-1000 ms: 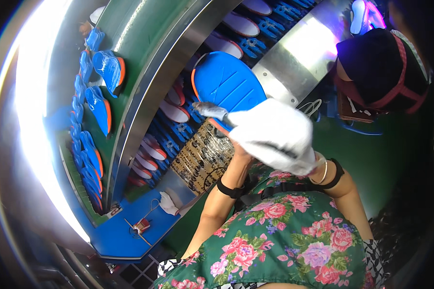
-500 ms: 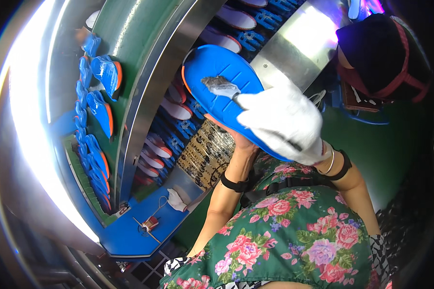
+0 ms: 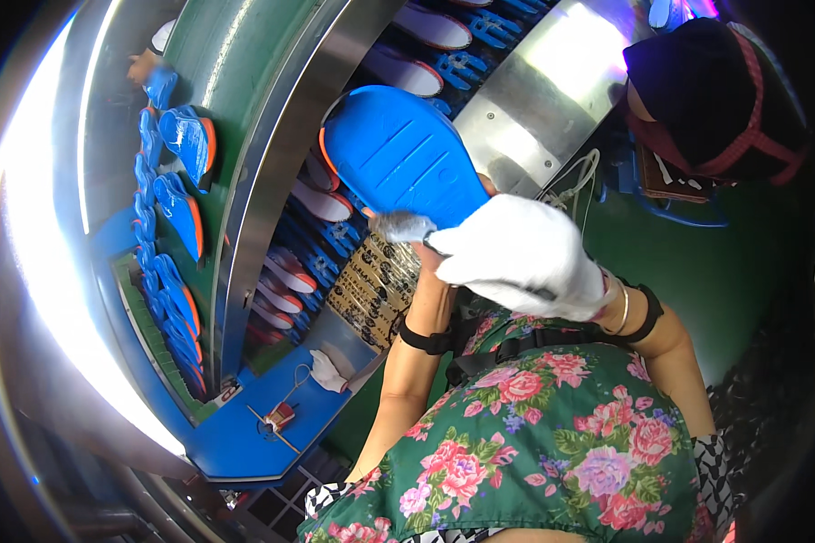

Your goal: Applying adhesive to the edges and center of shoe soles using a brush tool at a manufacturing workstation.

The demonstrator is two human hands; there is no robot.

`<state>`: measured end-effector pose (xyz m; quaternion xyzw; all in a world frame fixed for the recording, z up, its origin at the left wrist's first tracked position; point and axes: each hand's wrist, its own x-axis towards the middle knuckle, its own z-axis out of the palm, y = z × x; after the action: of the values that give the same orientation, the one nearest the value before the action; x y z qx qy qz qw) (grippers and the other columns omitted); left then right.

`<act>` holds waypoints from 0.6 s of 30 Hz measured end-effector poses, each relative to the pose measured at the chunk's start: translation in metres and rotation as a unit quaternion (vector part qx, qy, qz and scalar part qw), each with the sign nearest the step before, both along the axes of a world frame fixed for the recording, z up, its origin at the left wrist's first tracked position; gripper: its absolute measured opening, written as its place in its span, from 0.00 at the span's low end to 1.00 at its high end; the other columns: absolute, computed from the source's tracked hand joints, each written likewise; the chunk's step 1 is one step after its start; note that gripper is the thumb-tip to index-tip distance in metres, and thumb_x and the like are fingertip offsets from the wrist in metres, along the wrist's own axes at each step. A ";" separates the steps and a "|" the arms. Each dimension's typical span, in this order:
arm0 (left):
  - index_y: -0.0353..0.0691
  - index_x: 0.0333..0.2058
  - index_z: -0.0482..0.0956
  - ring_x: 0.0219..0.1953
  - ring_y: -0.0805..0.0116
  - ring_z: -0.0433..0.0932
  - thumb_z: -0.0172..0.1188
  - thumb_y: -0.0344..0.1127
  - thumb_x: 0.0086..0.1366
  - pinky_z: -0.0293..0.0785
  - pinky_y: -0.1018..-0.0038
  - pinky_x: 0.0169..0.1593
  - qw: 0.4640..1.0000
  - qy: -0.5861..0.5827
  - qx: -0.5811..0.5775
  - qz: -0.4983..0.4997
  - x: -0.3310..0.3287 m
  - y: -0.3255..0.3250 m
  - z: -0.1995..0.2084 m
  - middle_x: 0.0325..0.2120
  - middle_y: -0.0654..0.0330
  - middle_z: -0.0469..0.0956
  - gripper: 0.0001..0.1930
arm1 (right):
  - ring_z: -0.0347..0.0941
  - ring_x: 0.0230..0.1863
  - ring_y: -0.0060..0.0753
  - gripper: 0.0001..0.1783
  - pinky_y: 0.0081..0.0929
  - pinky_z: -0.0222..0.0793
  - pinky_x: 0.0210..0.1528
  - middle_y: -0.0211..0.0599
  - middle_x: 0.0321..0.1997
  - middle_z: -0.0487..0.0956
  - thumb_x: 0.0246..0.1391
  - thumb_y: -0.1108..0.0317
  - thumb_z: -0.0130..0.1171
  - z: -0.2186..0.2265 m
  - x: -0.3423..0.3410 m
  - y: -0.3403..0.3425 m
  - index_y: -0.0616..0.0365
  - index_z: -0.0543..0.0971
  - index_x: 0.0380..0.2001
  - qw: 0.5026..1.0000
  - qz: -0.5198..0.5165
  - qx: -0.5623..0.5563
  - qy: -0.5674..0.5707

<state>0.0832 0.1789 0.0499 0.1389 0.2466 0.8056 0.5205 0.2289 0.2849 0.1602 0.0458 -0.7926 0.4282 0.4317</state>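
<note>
My left hand (image 3: 431, 258), bare, holds a blue shoe sole (image 3: 398, 145) with an orange edge from beneath. Most of its fingers are hidden behind the sole; a fingertip shows at the far side. The sole's grooved face is turned up toward me. My right hand (image 3: 521, 258) wears a white glove and is closed on a brush. Its flat, greyish brush head (image 3: 403, 226) is at the lower left edge of the sole, blurred; I cannot tell whether it touches.
At left, a green conveyor belt (image 3: 231, 81) carries blue soles (image 3: 183, 213). Another person's hand (image 3: 145, 68) is beyond it. Racked shoe parts (image 3: 321, 201) lie under its metal rail. A blue table (image 3: 244, 443) holds a white glove (image 3: 328, 371). Another person (image 3: 697, 100) is at right.
The brush has moved off the middle of the sole to its lower left edge. The sole has shifted slightly left and turned, showing more of its face.
</note>
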 end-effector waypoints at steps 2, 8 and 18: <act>0.35 0.63 0.67 0.52 0.51 0.80 0.33 0.95 0.47 0.78 0.53 0.57 0.999 0.004 0.025 -0.032 -0.006 -0.001 -0.004 0.53 0.44 0.77 0.67 | 0.84 0.42 0.42 0.05 0.36 0.78 0.45 0.45 0.42 0.87 0.51 0.76 0.68 -0.002 0.001 0.004 0.59 0.88 0.33 0.981 0.088 -0.168 -0.048; 0.34 0.62 0.69 0.49 0.50 0.82 0.33 0.96 0.45 0.80 0.54 0.54 0.993 0.014 0.060 -0.096 -0.006 0.008 -0.002 0.50 0.43 0.79 0.69 | 0.83 0.43 0.39 0.14 0.34 0.80 0.44 0.39 0.48 0.86 0.48 0.73 0.70 -0.013 0.004 -0.012 0.52 0.88 0.41 0.997 -0.062 0.045 0.003; 0.26 0.52 0.73 0.42 0.47 0.83 0.36 0.99 0.37 0.82 0.53 0.46 0.993 -0.042 0.054 -0.101 -0.012 0.010 0.021 0.40 0.43 0.81 0.72 | 0.83 0.41 0.39 0.14 0.33 0.79 0.43 0.37 0.46 0.87 0.49 0.73 0.71 -0.011 0.008 -0.007 0.52 0.87 0.41 0.998 -0.049 0.043 -0.015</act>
<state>0.0711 0.1891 0.0708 0.1567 0.1655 0.7663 0.6007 0.2372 0.2777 0.1489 0.0186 -0.8179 0.3726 0.4379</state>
